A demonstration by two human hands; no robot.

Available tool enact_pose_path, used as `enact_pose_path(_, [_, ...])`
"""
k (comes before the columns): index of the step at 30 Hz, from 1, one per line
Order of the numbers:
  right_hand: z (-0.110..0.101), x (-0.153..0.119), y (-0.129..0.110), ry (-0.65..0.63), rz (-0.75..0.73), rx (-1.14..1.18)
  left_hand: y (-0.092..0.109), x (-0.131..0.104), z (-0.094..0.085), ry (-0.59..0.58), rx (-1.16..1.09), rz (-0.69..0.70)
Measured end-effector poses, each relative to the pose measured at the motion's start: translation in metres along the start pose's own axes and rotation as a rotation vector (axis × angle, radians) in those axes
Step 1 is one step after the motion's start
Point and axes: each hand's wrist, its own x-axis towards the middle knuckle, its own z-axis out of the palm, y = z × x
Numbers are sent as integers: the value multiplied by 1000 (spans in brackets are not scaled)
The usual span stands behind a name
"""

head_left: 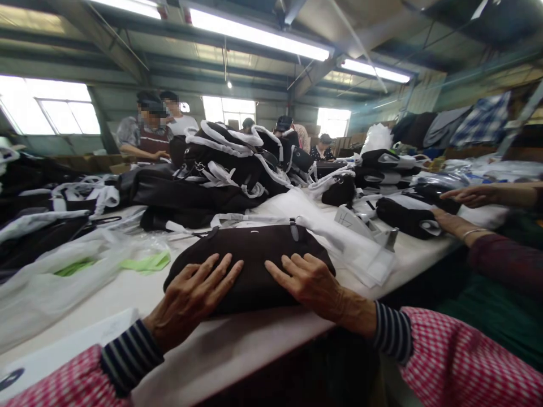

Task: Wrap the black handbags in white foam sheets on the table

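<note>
The left hand [193,291] is open, fingers spread on the left part of a dark handbag [254,246]. The right hand [311,282] is open too, touching the right part. The bag lies at the counter's [123,294] near edge. It looks plump, with a white-wrapped strap [237,217] on its far side.

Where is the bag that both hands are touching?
In the head view, the bag lies centrally near the table edge, under the left hand and right hand, in front of a pile of dark bags.
</note>
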Motion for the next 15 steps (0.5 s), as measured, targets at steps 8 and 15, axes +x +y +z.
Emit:
enact_pose_path(8, [10,-32,-19,133,63,-34,25,-18,6,-82,-14,-87])
enact_pose_path(15, [22,-61,-42,102,138,90,42,-34,17,-49,-47,-98])
